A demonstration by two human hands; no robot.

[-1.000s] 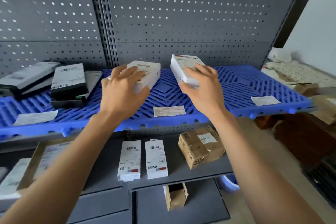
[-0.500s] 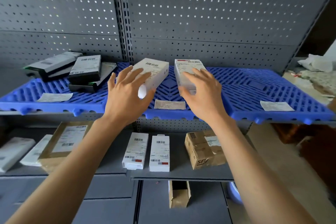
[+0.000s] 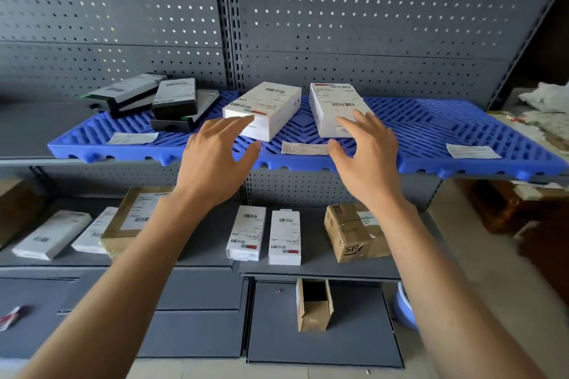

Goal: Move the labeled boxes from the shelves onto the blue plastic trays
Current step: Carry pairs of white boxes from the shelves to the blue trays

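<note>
Both hands, left hand [image 3: 212,160] and right hand [image 3: 366,154], just let go, fingers spread; the two white boxes [image 3: 261,111] now sit mid-frame on the blue tray [image 3: 431,144], more wait below.

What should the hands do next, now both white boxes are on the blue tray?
Probably drop both open hands, left hand and right hand, to the two white labeled boxes on the grey shelf below; they lie side by side, off the blue tray.

Grey pegboard wall [image 3: 369,24] behind grey metal shelves [image 3: 203,243], pale tile floor [image 3: 480,271] on the right, light poking through the holes.
</note>
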